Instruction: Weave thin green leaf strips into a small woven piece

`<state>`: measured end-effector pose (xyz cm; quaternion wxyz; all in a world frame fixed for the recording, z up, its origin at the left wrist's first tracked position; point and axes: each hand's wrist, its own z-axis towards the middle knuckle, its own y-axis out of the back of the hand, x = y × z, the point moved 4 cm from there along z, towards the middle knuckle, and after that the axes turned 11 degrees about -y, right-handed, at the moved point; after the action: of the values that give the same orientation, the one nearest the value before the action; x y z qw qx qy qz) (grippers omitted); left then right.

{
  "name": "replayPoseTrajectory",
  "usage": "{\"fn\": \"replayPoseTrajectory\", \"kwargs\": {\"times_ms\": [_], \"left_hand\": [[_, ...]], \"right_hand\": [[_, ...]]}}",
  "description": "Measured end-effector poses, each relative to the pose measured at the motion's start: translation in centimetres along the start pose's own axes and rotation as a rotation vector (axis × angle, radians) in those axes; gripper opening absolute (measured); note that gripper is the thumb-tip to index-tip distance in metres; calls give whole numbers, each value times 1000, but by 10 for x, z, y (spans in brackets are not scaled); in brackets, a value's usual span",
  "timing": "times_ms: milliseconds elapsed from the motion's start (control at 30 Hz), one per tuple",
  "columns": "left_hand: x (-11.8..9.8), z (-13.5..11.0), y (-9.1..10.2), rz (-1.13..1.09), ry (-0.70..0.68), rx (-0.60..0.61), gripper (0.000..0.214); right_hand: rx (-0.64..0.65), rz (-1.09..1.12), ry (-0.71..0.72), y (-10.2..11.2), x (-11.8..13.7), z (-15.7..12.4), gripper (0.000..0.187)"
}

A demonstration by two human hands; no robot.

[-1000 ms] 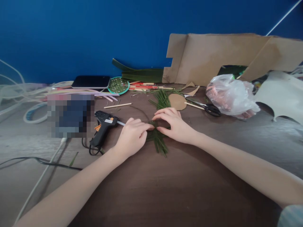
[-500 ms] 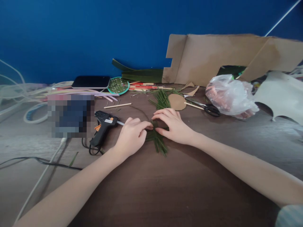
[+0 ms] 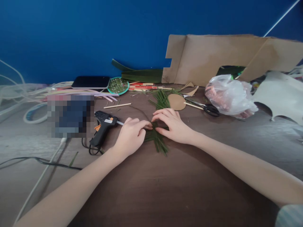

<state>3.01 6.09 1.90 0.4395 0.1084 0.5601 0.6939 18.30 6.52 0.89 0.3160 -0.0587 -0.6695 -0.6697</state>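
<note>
Here, left hand (image 3: 131, 137) and right hand (image 3: 176, 127) apparently tight on leaf strips (image 3: 161, 146); brown table (image 3: 165, 189), blue wall (image 3: 94, 31).

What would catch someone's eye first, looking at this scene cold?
At the centre, the left hand and right hand meet, pinching a bundle of green leaf strips against the dark table. A black glue gun lies just left of the hands. Behind, a big cardboard sheet leans against the deep blue wall.
</note>
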Motion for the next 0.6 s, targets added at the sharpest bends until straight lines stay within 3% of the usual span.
{"fn": "replayPoseTrajectory", "kwargs": {"times_ms": [167, 500, 600], "left_hand": [[-1, 1, 2, -23, 7, 7, 35], [0, 0, 1, 19, 4, 0, 36], [0, 0, 1, 1, -5, -2, 35]], "right_hand": [[-4, -22, 1, -2, 1, 0, 29], [16, -11, -7, -1, -1, 1, 21], [8, -6, -9, -1, -1, 1, 29]]}}
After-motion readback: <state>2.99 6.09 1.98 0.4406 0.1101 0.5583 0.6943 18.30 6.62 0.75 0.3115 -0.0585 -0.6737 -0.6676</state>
